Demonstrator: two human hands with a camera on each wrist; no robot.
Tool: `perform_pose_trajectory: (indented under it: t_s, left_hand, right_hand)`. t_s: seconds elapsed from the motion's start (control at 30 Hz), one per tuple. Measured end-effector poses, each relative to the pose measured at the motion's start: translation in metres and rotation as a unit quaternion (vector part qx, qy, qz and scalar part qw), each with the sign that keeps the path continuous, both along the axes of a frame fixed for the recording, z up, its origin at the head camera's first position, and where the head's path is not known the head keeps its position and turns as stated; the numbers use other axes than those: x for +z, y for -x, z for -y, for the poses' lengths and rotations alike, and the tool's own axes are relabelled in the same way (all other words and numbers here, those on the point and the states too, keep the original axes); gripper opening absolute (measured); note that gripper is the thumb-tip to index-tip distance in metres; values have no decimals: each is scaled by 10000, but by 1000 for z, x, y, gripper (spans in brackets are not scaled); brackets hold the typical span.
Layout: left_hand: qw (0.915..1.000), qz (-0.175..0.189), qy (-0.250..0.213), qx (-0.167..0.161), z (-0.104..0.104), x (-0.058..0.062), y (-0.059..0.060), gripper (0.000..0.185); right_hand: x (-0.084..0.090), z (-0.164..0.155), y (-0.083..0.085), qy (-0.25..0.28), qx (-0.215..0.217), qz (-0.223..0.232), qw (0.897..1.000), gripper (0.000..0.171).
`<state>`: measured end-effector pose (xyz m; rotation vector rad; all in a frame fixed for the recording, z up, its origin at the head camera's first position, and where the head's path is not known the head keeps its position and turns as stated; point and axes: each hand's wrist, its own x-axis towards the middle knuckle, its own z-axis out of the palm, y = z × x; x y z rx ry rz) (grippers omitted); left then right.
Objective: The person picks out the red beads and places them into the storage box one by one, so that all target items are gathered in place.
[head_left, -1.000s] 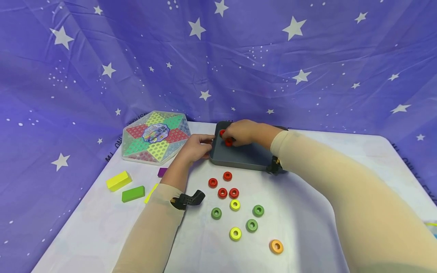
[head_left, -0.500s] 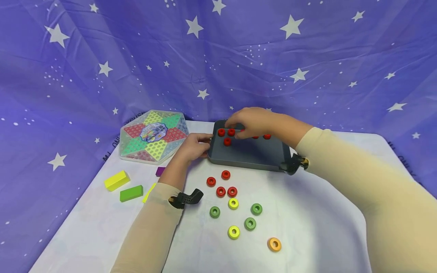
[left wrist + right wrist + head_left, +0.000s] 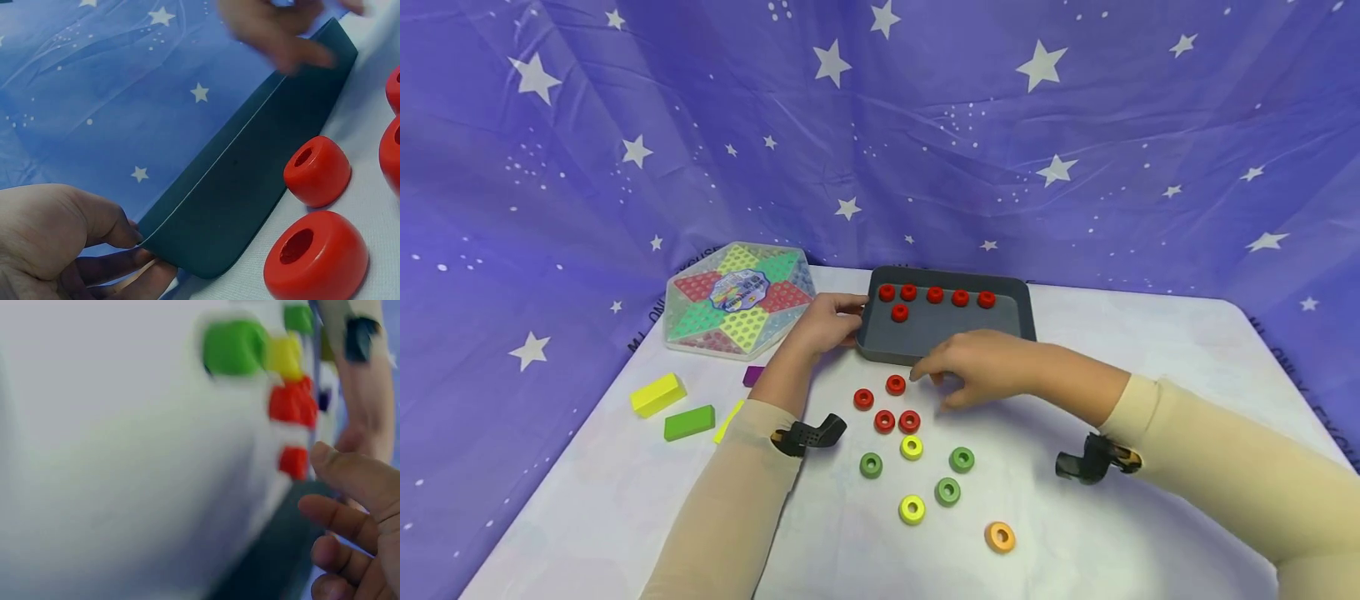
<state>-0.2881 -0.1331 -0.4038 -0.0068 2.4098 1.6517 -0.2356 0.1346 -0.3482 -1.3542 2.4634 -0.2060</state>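
Your left hand (image 3: 829,327) grips the near-left corner of the grey tray (image 3: 955,337), thumb over the rim and fingers curled under it, with six red rings (image 3: 935,294) lying inside the tray beyond that grip. Your right hand (image 3: 981,367) hovers just in front of the tray, fingers loosely spread and holding nothing. Its fingertips (image 3: 922,375) are just beside the nearest loose red ring (image 3: 895,384); three more red ones lie just past it and below.

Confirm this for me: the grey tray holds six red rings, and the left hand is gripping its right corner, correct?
Not quite. The left hand holds the tray at its left corner, not its right, as the head view shows. The six red rings in the tray are correct.
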Motion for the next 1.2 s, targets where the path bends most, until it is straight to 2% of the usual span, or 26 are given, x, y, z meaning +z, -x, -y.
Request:
perform_pose_trajectory:
  t_s: [0.2,0.47,0.67,0.87,1.07,1.2]
  left_hand:
    - [10000,8,23,13,0,0,0,47]
    - [10000,-47,0,-53,-2,2,-1,48]
    - [9999,-46,-25,-90,0,2,-1,48]
    - [9999,-45,15,-93,1,4,-1,48]
    - [9999,-57,58,-76,-1,4,0,48]
    - [9999,-88,67,-71,-1,3,-1,48]
  right_hand:
    - [-24,13,-24,-231,295,-95,9993,50]
    - [-34,21,-27,-32,549,-292,9981,39]
    - [-25,13,-27,6,477,-269,9985,35]
    - [-8,-11,-19,155,236,-345,9990,33]
    - [6,-41,-1,355,-163,-245,9989,32]
    - [14,-54,16,284,-468,-159,9984,33]
